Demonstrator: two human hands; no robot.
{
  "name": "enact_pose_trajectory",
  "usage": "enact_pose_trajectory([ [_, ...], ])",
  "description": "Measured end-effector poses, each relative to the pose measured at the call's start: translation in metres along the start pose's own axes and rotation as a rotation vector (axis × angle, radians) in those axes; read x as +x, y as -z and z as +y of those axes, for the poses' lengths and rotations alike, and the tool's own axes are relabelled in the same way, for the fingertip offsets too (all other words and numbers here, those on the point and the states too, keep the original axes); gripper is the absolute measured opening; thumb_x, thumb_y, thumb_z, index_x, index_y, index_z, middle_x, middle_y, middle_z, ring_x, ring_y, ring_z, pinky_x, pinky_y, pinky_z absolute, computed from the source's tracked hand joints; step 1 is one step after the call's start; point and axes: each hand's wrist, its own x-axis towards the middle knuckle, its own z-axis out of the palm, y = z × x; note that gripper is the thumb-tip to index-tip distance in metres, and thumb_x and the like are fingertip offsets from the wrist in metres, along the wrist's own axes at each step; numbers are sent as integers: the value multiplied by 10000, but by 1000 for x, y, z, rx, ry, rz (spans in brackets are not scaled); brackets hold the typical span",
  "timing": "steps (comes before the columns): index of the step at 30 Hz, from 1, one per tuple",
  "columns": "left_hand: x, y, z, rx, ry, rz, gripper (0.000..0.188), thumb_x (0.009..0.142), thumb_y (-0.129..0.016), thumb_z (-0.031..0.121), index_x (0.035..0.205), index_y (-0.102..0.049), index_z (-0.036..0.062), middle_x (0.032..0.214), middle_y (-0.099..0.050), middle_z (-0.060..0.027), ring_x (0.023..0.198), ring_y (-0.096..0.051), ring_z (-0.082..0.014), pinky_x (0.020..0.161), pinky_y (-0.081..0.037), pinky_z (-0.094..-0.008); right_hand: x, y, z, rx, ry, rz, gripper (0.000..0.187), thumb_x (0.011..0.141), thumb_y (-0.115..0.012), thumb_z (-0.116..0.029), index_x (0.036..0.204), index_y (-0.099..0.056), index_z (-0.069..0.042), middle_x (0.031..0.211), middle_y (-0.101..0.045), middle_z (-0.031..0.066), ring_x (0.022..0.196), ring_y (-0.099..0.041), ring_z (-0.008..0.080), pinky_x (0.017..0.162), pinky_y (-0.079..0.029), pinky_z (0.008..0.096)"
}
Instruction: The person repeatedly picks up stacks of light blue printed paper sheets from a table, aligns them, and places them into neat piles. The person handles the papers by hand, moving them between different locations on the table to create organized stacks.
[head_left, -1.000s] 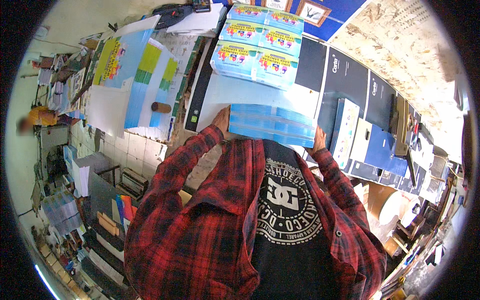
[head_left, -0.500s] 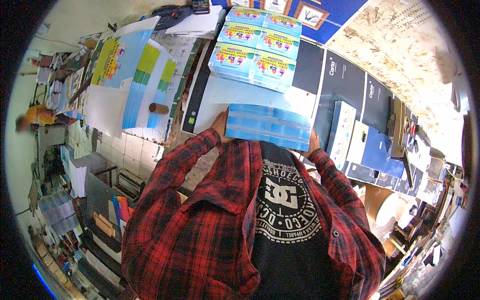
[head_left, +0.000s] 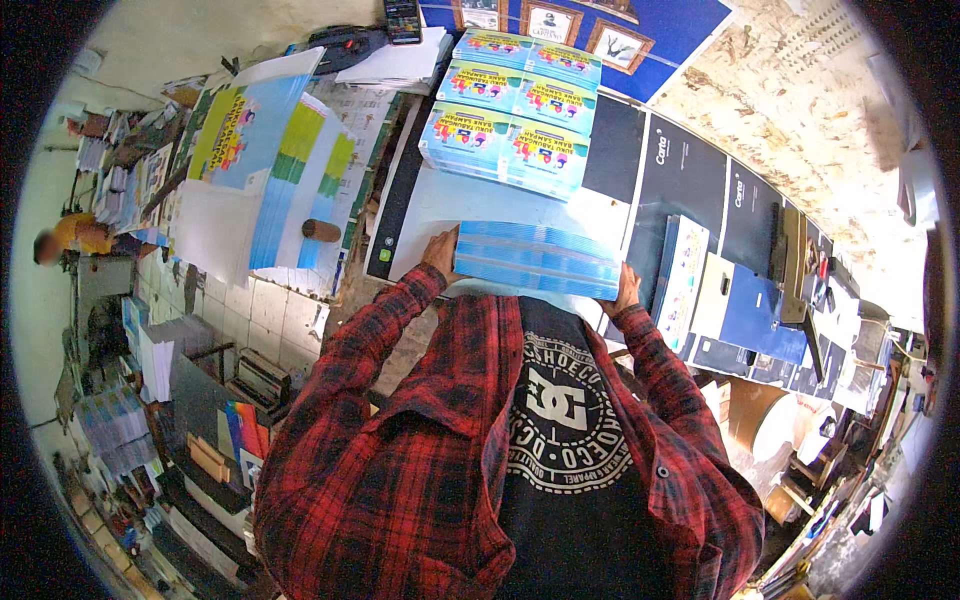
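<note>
A wide stack of light-blue booklets (head_left: 537,258) stands on the table in front of my torso, its layered edges turned up toward me. My left hand (head_left: 440,250) presses against the stack's left end. At the right end, the fingers of my right hand (head_left: 627,288) close in, so the stack is held between both hands. Beyond it, neat piles of printed booklets (head_left: 505,150) with colourful blue, yellow and white covers stand in two columns. A pale sheet (head_left: 430,205) lies under the stack and the piles.
Printed cover sheets (head_left: 235,130) and fanned blue-green sheets (head_left: 290,190) lie at left, with a brown cylinder (head_left: 320,232) on them. A phone (head_left: 403,20) rests near white papers at the back. On the right are another booklet pile (head_left: 683,275) and a dark board (head_left: 685,170).
The view has shifted slightly. A strip of pale surface now shows between the stack and my shirt, and the stack sits a little farther from my body. Both hands remain at its ends.
</note>
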Motion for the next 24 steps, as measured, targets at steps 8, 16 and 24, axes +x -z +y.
enact_pose_trajectory([
  [8,6,16,7,116,34,-32,1187,567,-830,428,1431,-143,-10,1279,-456,-223,1164,-453,-376,992,-342,-484,17,13,-8,-57,34,28,752,655,-733,-417,1249,-445,-56,1164,-494,154,1103,-452,348,929,-333,494],
  [16,20,0,-17,77,-13,-125,1277,522,-816,516,1429,-109,-37,1273,-450,-227,1149,-455,-370,993,-344,-456,32,27,-24,243,46,-125,834,633,-771,-427,1269,-384,-51,1136,-539,181,1081,-515,378,881,-394,522],
  [24,15,4,-6,167,15,-69,1213,567,-796,526,1425,-144,-32,1253,-476,-221,1142,-470,-345,956,-366,-444,30,13,-15,156,-21,-21,734,655,-754,-392,1227,-433,-64,1094,-550,180,1045,-523,375,864,-402,504],
])
